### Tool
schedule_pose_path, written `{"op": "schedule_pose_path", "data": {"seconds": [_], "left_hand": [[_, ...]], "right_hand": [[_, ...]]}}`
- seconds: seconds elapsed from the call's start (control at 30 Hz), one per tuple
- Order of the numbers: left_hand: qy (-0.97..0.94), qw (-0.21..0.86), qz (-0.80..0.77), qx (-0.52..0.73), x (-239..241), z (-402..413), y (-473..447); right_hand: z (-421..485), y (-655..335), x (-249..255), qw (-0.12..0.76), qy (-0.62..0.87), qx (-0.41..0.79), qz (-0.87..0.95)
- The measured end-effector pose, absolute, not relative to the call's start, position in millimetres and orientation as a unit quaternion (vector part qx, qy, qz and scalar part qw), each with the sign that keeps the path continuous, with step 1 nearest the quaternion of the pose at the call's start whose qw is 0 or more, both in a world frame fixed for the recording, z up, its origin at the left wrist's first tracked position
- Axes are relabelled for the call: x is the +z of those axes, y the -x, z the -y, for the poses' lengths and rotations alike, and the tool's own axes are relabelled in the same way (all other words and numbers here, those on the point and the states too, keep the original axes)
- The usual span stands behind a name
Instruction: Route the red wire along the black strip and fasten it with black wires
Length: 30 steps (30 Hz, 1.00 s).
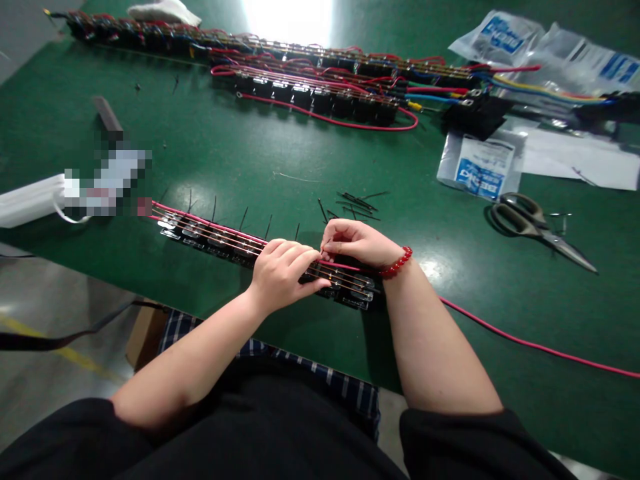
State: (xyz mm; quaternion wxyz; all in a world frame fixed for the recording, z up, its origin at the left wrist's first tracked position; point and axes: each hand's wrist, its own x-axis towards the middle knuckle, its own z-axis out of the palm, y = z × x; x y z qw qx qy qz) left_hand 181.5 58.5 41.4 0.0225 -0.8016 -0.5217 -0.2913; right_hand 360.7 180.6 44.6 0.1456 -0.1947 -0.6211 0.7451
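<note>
A long black strip of modules (pixel 220 241) with metal rods and a red wire (pixel 500 335) along it lies slantwise on the green table. Several thin black cable ties stick up from its far edge. My left hand (pixel 283 270) is draped over the strip right of its middle, fingers on the far side and thumb on the near side, gripping it. Just beyond the strip, my right hand (pixel 350 241), with a red bead bracelet (pixel 397 262) at the wrist, pinches a thin cable tie at the red wire; its fingertips partly hide it.
Loose cable ties (pixel 357 202) lie beyond my right hand. Scissors (pixel 535 223) and plastic bags (pixel 483 167) are at right. More wired black strips (pixel 320 97) stretch across the back. A white roll-like object (pixel 33 199) sits at left, near the table edge.
</note>
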Motion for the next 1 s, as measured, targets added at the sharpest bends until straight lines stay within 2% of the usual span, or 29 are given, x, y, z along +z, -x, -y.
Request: {"op": "schedule_pose_path", "data": {"seconds": [0.5,1.0], "left_hand": [[0.797,0.043,0.546,-0.253,42.8,-60.9,-187.2],[0.803,0.043,0.531,-0.267,40.3,-62.6,-185.0]], "right_hand": [[-179.8,-360.9,44.3,0.150,0.192,0.735,0.633],[-180.7,-361.7,38.6,0.175,0.182,0.732,0.632]]}}
